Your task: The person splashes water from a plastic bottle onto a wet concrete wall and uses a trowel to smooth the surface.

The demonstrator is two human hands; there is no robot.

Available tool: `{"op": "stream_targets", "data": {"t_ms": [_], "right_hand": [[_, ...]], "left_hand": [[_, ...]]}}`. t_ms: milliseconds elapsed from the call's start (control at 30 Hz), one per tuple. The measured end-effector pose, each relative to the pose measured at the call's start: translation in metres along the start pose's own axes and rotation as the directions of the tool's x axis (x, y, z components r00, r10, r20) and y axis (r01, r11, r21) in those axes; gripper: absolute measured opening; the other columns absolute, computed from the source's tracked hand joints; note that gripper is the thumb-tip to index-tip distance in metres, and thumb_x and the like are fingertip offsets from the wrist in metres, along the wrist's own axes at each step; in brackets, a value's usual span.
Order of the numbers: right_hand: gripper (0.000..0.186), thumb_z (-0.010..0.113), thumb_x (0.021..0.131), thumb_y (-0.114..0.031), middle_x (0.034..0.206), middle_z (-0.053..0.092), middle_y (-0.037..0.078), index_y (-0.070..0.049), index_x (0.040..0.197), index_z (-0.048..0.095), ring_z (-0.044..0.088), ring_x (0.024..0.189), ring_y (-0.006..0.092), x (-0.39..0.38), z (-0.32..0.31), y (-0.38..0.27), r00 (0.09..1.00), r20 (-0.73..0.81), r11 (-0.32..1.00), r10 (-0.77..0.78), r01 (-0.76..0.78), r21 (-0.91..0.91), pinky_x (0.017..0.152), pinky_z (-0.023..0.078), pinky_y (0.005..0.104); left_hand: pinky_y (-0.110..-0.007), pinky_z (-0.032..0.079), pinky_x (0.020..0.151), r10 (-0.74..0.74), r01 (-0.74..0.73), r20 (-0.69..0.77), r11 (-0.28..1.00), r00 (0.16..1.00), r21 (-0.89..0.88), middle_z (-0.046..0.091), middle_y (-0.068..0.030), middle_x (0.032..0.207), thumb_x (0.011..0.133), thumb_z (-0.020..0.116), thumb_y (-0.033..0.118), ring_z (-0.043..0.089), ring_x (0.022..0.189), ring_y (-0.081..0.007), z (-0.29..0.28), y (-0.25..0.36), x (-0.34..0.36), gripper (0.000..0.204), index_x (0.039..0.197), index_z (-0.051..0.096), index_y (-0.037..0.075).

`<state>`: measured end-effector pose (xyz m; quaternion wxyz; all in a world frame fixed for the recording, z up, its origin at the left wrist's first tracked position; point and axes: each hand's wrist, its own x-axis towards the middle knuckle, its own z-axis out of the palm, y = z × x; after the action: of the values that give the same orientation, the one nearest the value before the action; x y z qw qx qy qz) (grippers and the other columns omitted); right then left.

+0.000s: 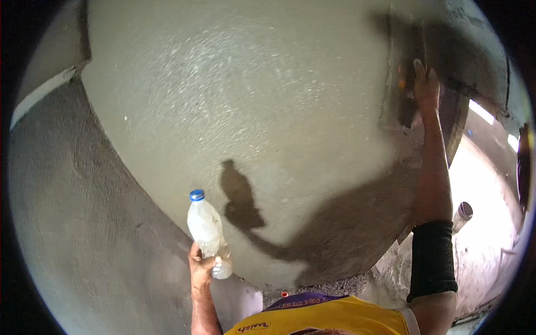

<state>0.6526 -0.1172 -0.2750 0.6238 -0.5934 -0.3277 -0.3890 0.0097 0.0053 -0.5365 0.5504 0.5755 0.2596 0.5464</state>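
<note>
My left hand [202, 268] is closed round the lower part of a clear plastic bottle [205, 226] with a blue cap. The bottle stands nearly upright, and its inside looks cloudy. At the upper right, my raised right hand [426, 89] grips a long rectangular plastering float [394, 92], laid against the wall. Shadow covers part of the float, so its handle is hard to make out. Wet, shiny grey plaster [251, 100] spreads over the wall in front of me, and the bottle's shadow falls on it.
A rougher grey wall [84, 206] meets the wet one at a corner on the left. At the right are a pipe end [464, 210] and a brightly lit pale surface [486, 178]. A small red ring-like object [285, 293] lies low down by the wall's foot.
</note>
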Motion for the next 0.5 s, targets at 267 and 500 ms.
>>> {"op": "stream_targets", "data": {"t_ms": [267, 500], "right_hand": [[0.047, 0.044, 0.106, -0.046, 0.092, 0.068, 0.006, -0.006, 0.125, 0.062, 0.063, 0.077, 0.0164, -0.098, 0.089, -0.174, 0.957, 0.287, 0.903, -0.041, -0.088, 0.421, 0.069, 0.052, 0.0322], [0.042, 0.060, 0.098, -0.023, 0.104, 0.069, 0.023, -0.003, 0.134, 0.053, 0.071, 0.086, 0.0375, -0.246, 0.067, -0.150, 0.621, 0.734, 0.958, -0.275, 0.111, 0.265, 0.072, 0.058, 0.0453]], "left_hand": [[-0.035, 0.055, 0.091, 0.012, -0.015, -0.032, 0.996, 0.999, -0.087, 0.071, -0.0081, 0.114, 0.061, 0.092, 0.004, 0.068, 0.102, -0.0206, 0.002, -0.021, 0.001, 0.071, 0.126, 0.062, 0.001], [-0.035, 0.054, 0.090, 0.036, -0.032, 0.039, 0.994, 0.999, -0.103, 0.069, -0.0085, 0.117, 0.060, 0.092, 0.006, 0.067, 0.105, -0.0217, 0.011, -0.015, 0.015, 0.077, 0.130, 0.059, 0.001]]}}
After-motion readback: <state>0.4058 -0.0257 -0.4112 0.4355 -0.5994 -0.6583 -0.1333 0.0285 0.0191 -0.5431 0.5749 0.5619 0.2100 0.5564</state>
